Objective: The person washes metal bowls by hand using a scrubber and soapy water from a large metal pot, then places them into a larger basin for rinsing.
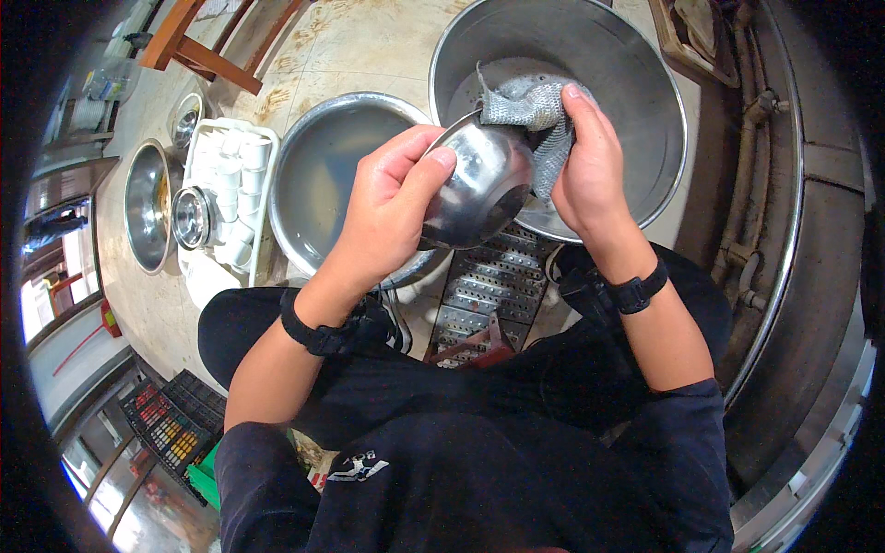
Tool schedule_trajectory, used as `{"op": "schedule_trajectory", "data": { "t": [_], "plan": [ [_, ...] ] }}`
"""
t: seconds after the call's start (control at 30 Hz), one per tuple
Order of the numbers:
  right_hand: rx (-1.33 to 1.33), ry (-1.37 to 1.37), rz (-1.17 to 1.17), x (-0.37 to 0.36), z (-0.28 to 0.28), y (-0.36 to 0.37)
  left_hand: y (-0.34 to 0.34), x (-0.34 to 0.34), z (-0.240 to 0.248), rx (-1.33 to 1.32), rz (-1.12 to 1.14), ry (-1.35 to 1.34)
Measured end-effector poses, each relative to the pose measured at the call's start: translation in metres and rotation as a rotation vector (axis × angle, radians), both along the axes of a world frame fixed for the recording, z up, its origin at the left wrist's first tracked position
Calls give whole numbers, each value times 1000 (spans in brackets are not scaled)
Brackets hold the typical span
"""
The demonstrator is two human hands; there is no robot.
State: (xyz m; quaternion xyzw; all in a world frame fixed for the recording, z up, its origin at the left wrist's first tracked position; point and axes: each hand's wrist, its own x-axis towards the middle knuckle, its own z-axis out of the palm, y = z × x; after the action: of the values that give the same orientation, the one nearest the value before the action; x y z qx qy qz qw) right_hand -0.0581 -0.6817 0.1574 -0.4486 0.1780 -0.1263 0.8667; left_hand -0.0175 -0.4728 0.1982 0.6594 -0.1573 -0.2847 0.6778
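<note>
My left hand (392, 198) grips a shiny steel bowl (479, 180) by its rim, thumb on the outer side. The bowl is tilted, its rounded outside and darker base toward me. In my right hand (592, 166) is a grey mesh scrubbing cloth (530, 106), draped over the bowl's far rim and hanging down its right side. Both hands are above the near edge of a large steel pot (678, 138) with cloudy, foamy liquid at its bottom. Left of that pot stands a wide steel basin (293, 152) of murky water.
A white rack (265, 138) of white cups is at the left, with small steel bowls (191, 218) and another steel basin (131, 207) beside it. A perforated metal drain cover (489, 286) lies between my feet. Pipes (737, 184) run along the right; black crates (166, 424) stand lower left.
</note>
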Motion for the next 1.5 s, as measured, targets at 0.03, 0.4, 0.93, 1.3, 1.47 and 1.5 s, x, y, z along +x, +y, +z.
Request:
{"op": "schedule_trajectory", "data": {
  "t": [0.03, 0.4, 0.93, 1.3, 1.47, 1.5],
  "plan": [
    [29, 6, -24, 0, -1, 1, -1, 0, 1, 0, -1, 0],
    [205, 72, -70, 7, -11, -26, -7, 1, 3, -23, -24, -75],
    [13, 223, 25, 6, -5, -57, 2, 11, -4, 11, 266, 39],
    [-39, 242, 57, 7, 6, -58, 11, 22, -5, -16, 346, 75],
    [-102, 237, 77, 5, 12, -53, 4, 16, 10, -27, 356, 65],
    [-103, 237, 76, 4, 13, -53, 3, 16, 11, -45, 353, 73]
  ]
}}
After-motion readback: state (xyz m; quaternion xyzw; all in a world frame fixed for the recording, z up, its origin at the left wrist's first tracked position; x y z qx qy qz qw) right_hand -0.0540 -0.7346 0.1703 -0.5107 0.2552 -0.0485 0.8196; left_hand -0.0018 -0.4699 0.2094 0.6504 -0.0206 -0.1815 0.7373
